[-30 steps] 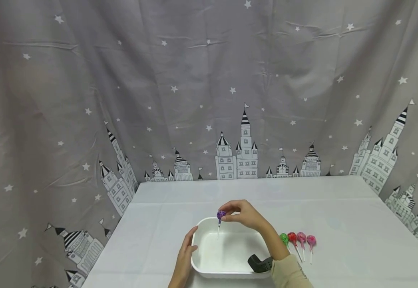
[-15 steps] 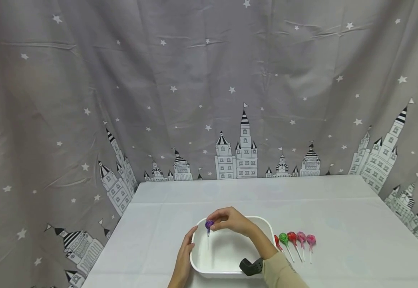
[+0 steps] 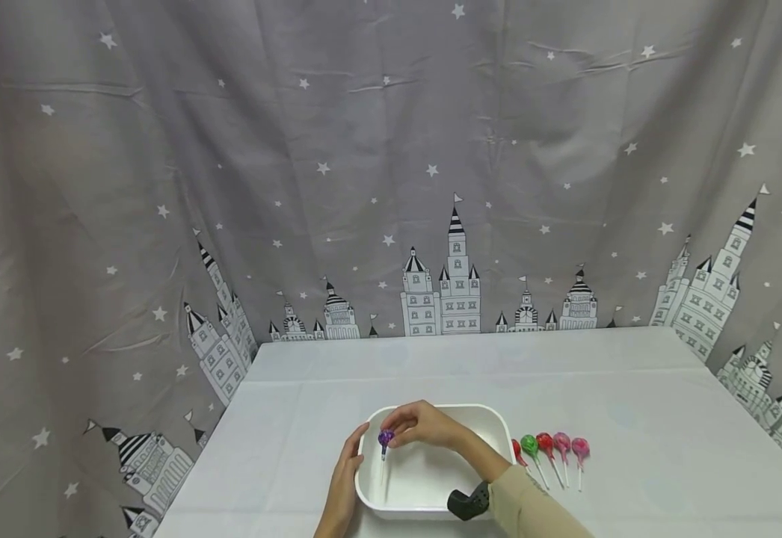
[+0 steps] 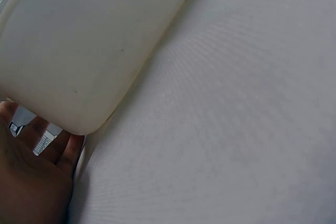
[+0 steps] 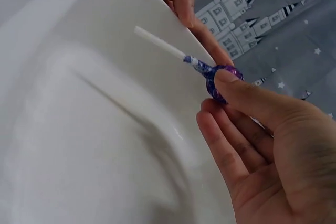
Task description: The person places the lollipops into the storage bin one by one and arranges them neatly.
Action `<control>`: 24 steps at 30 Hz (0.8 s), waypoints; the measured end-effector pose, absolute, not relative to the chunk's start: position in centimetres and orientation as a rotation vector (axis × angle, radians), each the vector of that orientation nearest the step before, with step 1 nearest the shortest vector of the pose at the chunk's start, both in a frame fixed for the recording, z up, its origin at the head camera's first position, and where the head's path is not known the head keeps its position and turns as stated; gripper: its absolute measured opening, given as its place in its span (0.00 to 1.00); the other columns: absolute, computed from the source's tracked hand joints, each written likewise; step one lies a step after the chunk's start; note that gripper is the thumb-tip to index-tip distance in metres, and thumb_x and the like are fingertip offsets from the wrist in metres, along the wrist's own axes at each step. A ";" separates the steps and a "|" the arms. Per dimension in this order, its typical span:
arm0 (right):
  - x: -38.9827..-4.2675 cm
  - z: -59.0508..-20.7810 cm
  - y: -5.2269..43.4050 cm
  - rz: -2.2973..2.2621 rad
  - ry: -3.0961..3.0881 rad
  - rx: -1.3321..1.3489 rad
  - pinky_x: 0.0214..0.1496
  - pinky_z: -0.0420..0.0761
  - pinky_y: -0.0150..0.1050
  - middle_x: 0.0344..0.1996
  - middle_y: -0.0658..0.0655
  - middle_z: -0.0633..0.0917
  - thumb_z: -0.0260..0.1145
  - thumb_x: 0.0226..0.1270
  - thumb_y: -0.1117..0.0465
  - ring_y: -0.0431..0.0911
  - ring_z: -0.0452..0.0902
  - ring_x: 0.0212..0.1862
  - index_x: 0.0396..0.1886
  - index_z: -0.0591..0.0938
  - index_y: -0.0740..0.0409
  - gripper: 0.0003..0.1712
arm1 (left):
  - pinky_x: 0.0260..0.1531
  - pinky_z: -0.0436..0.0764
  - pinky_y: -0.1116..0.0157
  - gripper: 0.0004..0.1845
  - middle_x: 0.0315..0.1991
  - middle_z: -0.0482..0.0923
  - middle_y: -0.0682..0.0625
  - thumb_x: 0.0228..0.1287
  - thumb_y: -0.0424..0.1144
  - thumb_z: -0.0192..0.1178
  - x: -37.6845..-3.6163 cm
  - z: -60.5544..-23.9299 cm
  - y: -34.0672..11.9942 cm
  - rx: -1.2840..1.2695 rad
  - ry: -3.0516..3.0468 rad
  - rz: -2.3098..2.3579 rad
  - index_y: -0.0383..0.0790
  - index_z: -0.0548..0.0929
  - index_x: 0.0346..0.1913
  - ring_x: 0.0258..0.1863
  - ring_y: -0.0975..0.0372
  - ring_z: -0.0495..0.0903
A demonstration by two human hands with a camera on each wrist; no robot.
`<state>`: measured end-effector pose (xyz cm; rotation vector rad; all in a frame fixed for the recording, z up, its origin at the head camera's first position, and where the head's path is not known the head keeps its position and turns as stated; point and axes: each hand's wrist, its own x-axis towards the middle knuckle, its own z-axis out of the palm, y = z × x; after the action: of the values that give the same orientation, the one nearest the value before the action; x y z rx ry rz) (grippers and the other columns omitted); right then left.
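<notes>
White table with a white tray and, just beside it, five lollipops.

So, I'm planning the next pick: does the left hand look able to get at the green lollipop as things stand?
Probably not directly: the left hand holds the left side of the white tray, and the tray and right forearm lie between it and the green lollipop.
</notes>
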<state>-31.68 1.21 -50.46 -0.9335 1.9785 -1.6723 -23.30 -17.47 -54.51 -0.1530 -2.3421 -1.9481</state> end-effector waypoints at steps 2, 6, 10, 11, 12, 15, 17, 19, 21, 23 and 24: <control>-31.6 -50.6 1.1 -1.658 1.993 -0.965 0.43 0.81 0.33 0.37 0.63 0.84 0.68 0.50 0.73 0.45 0.81 0.37 0.43 0.81 0.69 0.17 | 0.66 0.41 0.47 0.27 0.71 0.47 0.39 0.67 0.29 0.33 -23.1 -54.1 -17.4 -0.147 -2.347 -1.965 0.42 0.59 0.68 0.69 0.45 0.42; -31.5 -50.9 1.0 -1.615 2.040 -1.010 0.42 0.80 0.32 0.37 0.62 0.84 0.68 0.50 0.73 0.44 0.80 0.36 0.42 0.81 0.69 0.16 | 0.66 0.42 0.47 0.27 0.71 0.46 0.37 0.66 0.28 0.33 -22.5 -53.0 -17.3 -0.128 -2.356 -1.984 0.39 0.59 0.68 0.69 0.44 0.42; -31.4 -51.2 0.9 -1.587 2.055 -0.984 0.37 0.82 0.33 0.36 0.61 0.84 0.68 0.48 0.75 0.46 0.81 0.34 0.41 0.81 0.69 0.16 | 0.66 0.42 0.49 0.27 0.71 0.47 0.39 0.66 0.30 0.34 -22.8 -53.9 -17.5 -0.132 -2.352 -1.964 0.42 0.60 0.68 0.70 0.46 0.42; -31.4 -51.3 0.9 -1.584 2.053 -0.971 0.35 0.82 0.34 0.35 0.60 0.84 0.68 0.48 0.75 0.45 0.81 0.32 0.40 0.81 0.68 0.16 | 0.66 0.42 0.49 0.27 0.71 0.47 0.40 0.67 0.30 0.34 -23.0 -54.4 -17.6 -0.142 -2.351 -1.960 0.43 0.60 0.68 0.70 0.47 0.42; -31.4 -51.4 0.9 -1.579 2.052 -0.956 0.34 0.83 0.35 0.34 0.60 0.84 0.68 0.47 0.76 0.44 0.82 0.32 0.40 0.81 0.68 0.16 | 0.66 0.42 0.49 0.27 0.71 0.47 0.40 0.67 0.31 0.34 -23.0 -54.4 -17.6 -0.152 -2.348 -1.952 0.44 0.60 0.68 0.70 0.47 0.42; -31.4 -51.7 0.8 -1.577 2.031 -0.924 0.31 0.84 0.37 0.31 0.61 0.84 0.68 0.46 0.78 0.44 0.82 0.28 0.38 0.80 0.69 0.16 | 0.66 0.42 0.51 0.26 0.71 0.47 0.41 0.67 0.31 0.34 -23.1 -54.5 -17.6 -0.158 -2.345 -1.958 0.44 0.60 0.68 0.70 0.49 0.42; -31.4 -51.8 0.8 -1.576 2.025 -0.919 0.30 0.84 0.38 0.30 0.62 0.84 0.67 0.46 0.78 0.44 0.82 0.27 0.38 0.80 0.70 0.15 | 0.66 0.41 0.53 0.27 0.71 0.47 0.41 0.67 0.31 0.34 -23.1 -54.5 -17.6 -0.165 -2.343 -1.967 0.44 0.59 0.69 0.70 0.49 0.42; -31.3 -51.8 0.8 -1.579 2.019 -0.917 0.30 0.84 0.38 0.29 0.64 0.84 0.67 0.46 0.79 0.46 0.82 0.27 0.37 0.80 0.72 0.15 | 0.66 0.41 0.56 0.27 0.71 0.47 0.41 0.67 0.31 0.33 -23.1 -54.4 -17.6 -0.163 -2.339 -1.974 0.44 0.59 0.69 0.70 0.50 0.42; -31.3 -51.9 0.9 -1.570 2.036 -0.915 0.30 0.83 0.36 0.28 0.64 0.84 0.68 0.45 0.79 0.45 0.82 0.27 0.37 0.80 0.72 0.15 | 0.66 0.42 0.63 0.27 0.71 0.48 0.42 0.67 0.30 0.33 -23.1 -54.4 -17.5 -0.157 -2.334 -1.977 0.45 0.59 0.69 0.70 0.50 0.42; -31.2 -51.9 0.9 -1.553 2.066 -0.908 0.29 0.83 0.33 0.28 0.63 0.84 0.68 0.45 0.79 0.44 0.81 0.27 0.36 0.80 0.71 0.15 | 0.64 0.43 0.72 0.27 0.71 0.48 0.42 0.67 0.30 0.34 -23.1 -54.4 -17.5 -0.161 -2.330 -1.974 0.44 0.59 0.69 0.70 0.50 0.42; -31.2 -51.9 0.9 -1.543 2.080 -0.905 0.29 0.82 0.32 0.27 0.62 0.84 0.68 0.44 0.79 0.43 0.81 0.26 0.36 0.80 0.71 0.15 | 0.62 0.44 0.75 0.27 0.71 0.49 0.42 0.67 0.30 0.34 -23.2 -54.4 -17.4 -0.162 -2.329 -1.973 0.44 0.59 0.69 0.70 0.50 0.42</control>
<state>-31.19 0.88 -51.91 -0.9050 2.0803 -1.5432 -23.15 -17.44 -54.35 -0.1622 -2.3288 -1.9732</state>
